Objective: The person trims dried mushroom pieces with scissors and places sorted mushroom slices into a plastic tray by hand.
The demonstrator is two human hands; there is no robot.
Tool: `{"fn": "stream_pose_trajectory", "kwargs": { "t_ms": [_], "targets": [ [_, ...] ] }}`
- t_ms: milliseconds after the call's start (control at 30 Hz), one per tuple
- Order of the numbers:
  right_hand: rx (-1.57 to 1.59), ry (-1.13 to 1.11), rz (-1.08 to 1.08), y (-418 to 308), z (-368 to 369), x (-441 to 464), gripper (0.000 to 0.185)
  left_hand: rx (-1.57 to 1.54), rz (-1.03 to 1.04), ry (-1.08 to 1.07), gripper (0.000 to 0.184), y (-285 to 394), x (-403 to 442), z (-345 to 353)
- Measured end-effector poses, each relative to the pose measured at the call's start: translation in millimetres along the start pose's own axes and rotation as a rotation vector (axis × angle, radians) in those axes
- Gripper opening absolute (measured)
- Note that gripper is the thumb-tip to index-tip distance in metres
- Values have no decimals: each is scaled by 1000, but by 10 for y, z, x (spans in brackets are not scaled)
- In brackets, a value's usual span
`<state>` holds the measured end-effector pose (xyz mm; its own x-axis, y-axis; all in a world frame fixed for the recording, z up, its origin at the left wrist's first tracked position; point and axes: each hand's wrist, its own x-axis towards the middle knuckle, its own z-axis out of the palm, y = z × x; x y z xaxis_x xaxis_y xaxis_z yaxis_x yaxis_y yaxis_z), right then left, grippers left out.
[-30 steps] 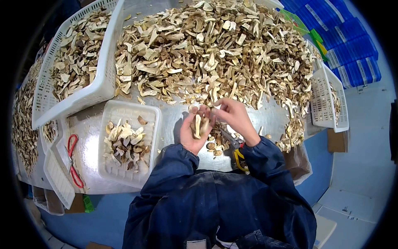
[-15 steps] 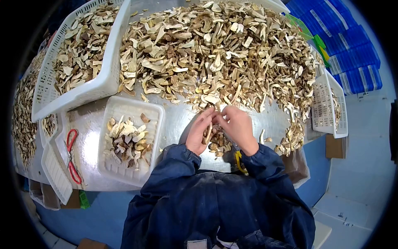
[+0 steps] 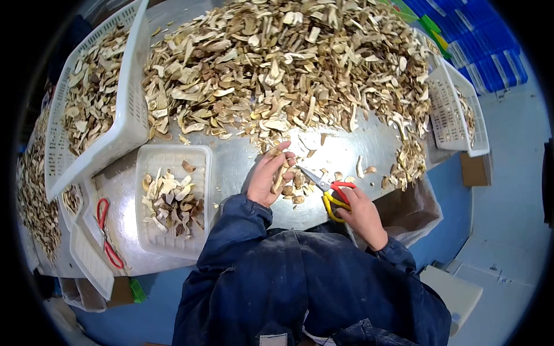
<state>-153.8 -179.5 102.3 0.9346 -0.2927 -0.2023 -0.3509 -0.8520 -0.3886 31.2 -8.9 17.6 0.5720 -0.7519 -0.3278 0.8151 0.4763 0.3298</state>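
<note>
My left hand (image 3: 269, 177) is held above the steel table with its fingers curled round a dried mushroom slice (image 3: 279, 180). To its right, my right hand (image 3: 365, 218) grips a pair of scissors (image 3: 323, 184) by the red and yellow handles. The scissor blades point up and left, with the tips close to my left fingertips. Small mushroom pieces (image 3: 298, 199) lie on the metal below and between my hands. Beyond them spreads a large heap of sliced dried mushrooms (image 3: 248, 75).
A shallow plastic tray (image 3: 209, 173) with some slices stands at left, beside red-handled scissors (image 3: 102, 219). A white basket (image 3: 130, 115) of mushrooms is at far left, another basket (image 3: 447, 118) at right. A lined box (image 3: 412, 213) sits below the table edge.
My right hand has moved away from my left, down and right, and now holds the scissors, whose yellow handle showed under my wrist before. The whole view has shifted slightly.
</note>
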Motion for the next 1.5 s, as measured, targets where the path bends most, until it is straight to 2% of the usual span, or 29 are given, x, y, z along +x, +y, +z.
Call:
{"fn": "stream_pose_trajectory", "kwargs": {
  "t_ms": [200,233,333,367,467,567,700,867,967,1033,1167,1267,1367,1467,1500],
  "targets": [
    [-54,155,-83,185,243,-31,65,174,47,112,45,52,-90,49],
    [-52,99,-58,206,231,-25,72,204,58,131,46,60,-129,71],
    [111,-4,77,226,193,-1,76,248,45,171,42,71,-237,160],
    [235,50,1,354,208,-7,75,307,46,166,40,65,-281,205],
    [479,51,136,446,257,-20,67,483,46,168,35,31,-386,340],
    [576,46,107,317,273,-54,63,666,44,158,30,-15,-445,382],
    [631,-124,83,-2,163,-25,69,822,30,191,28,-25,-526,507],
    [531,-129,61,-91,8,-37,72,906,89,240,24,-56,-574,592],
    [510,-149,70,-66,-15,-50,73,1015,11,276,20,-49,-604,732],
    [489,-145,67,-47,-19,-65,73,1091,83,226,21,-83,-581,716],
    [417,-156,23,-72,-6,-71,61,1210,115,179,22,-82,-551,664],
    [408,-138,-30,-43,140,-89,53,1357,61,198,23,-18,-561,694],
    [414,-127,-61,-20,210,-106,49,1340,79,181,22,-24,-546,662],
    [453,-132,-66,1,224,-97,49,1275,32,170,23,15,-544,688],
    [459,-110,-73,24,215,-101,49,1229,-41,186,23,43,-549,710]
  ]
}}
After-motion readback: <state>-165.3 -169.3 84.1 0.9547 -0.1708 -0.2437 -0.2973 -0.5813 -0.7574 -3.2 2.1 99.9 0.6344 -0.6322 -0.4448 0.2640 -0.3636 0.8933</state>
